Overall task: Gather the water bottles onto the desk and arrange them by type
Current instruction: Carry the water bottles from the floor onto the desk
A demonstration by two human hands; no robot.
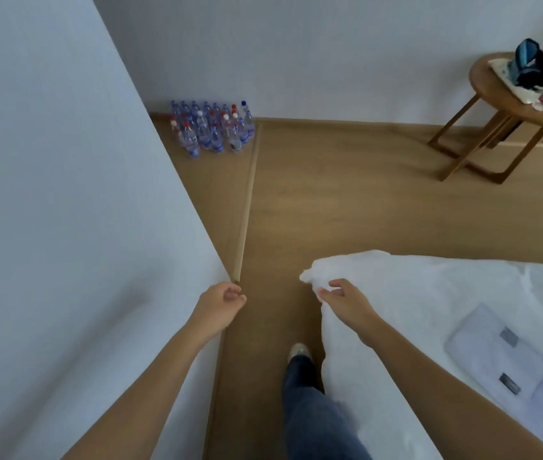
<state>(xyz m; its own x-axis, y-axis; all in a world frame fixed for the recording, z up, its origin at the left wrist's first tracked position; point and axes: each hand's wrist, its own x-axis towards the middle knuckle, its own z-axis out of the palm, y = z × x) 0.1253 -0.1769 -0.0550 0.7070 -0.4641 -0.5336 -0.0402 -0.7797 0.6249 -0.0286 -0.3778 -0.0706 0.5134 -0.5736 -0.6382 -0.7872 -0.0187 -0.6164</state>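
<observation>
A cluster of several water bottles point(213, 127) stands on the wooden floor in the far corner where two walls meet. Some have blue caps and blue labels, others red or white caps. My left hand point(222, 303) hangs in front of me near a wall corner, fingers loosely curled, holding nothing. My right hand point(341, 298) is out over the edge of the white bedding, fingers relaxed and spread, holding nothing. Both hands are far from the bottles. No desk is in view.
A white wall point(64, 194) juts out on my left. A bed with white bedding point(446, 310) fills the lower right. A round wooden side table point(495, 101) with bags and small items stands at the far right. My leg and shoe point(300, 351) are on the floor strip between.
</observation>
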